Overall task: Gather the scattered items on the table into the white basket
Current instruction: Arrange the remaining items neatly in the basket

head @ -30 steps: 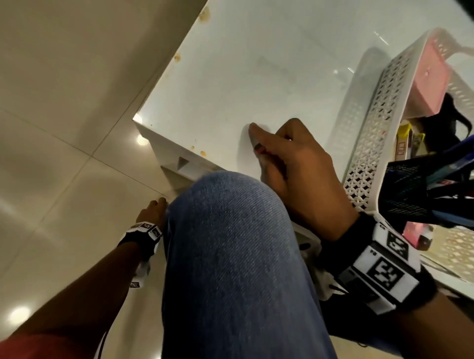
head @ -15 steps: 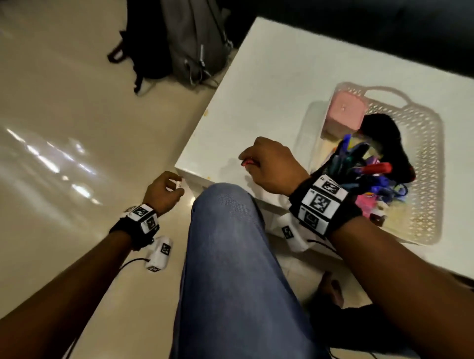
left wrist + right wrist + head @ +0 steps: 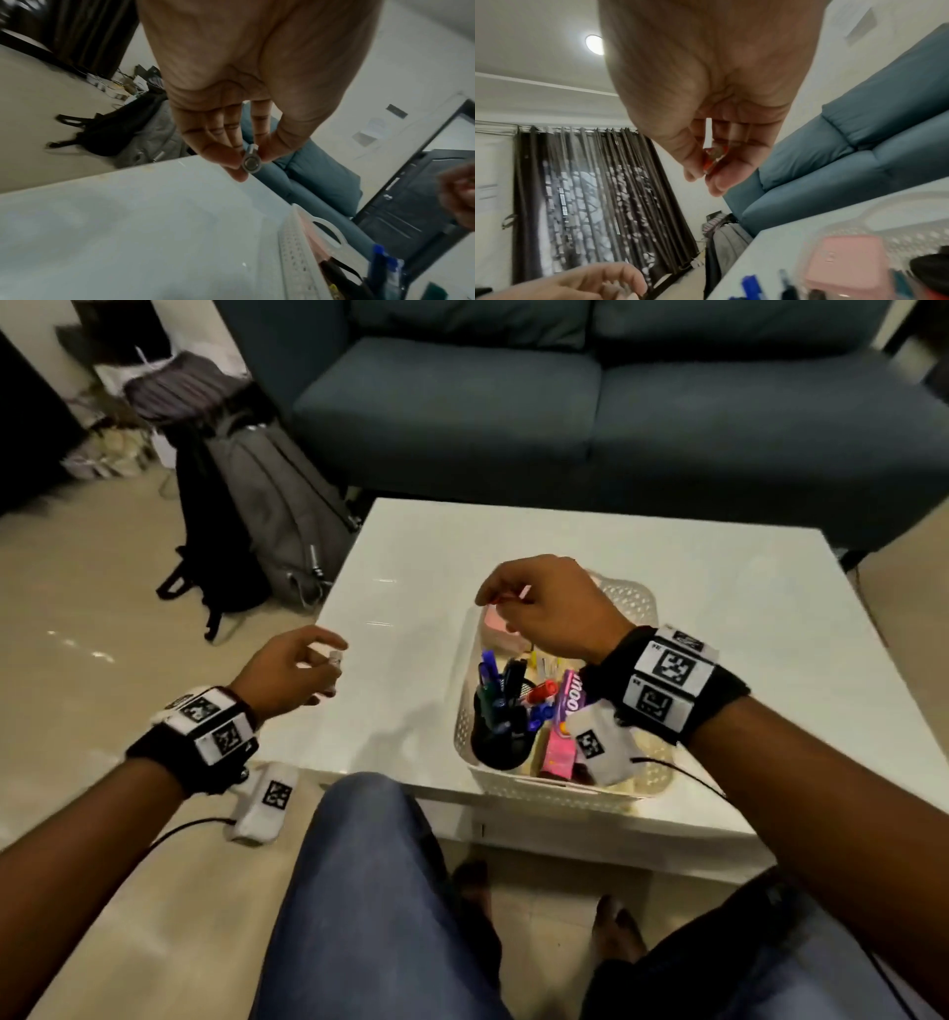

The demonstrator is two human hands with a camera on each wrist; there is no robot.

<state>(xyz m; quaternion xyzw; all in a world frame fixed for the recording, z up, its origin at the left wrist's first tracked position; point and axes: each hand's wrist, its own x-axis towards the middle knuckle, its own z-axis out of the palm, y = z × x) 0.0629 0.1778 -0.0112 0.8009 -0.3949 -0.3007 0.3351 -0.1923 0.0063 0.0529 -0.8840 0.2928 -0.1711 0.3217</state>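
Pinching a small red piece (image 3: 712, 160), possibly a cap, the right hand (image 3: 552, 608) should release low inside the white basket (image 3: 634, 603); left hand (image 3: 287, 672) pinches a small grey cap (image 3: 251, 161).

1. We see the white basket (image 3: 554, 791) sitting on the white desk (image 3: 719, 618), near its front edge.
2. Inside it stand a black pen holder (image 3: 495, 747) full of pens, a pink packet (image 3: 562, 737) and a pink box (image 3: 495, 626).
3. Our right hand (image 3: 544, 608) hovers over the far end of the basket, fingers curled, pinching a small thing too blurred to name.
4. Our left hand (image 3: 287, 670) hangs above the desk's left edge, fingers pinching a small white object (image 3: 334, 658).
5. A grey backpack (image 3: 267, 505) leans left of the desk; a blue sofa (image 3: 590, 403) stands behind it.
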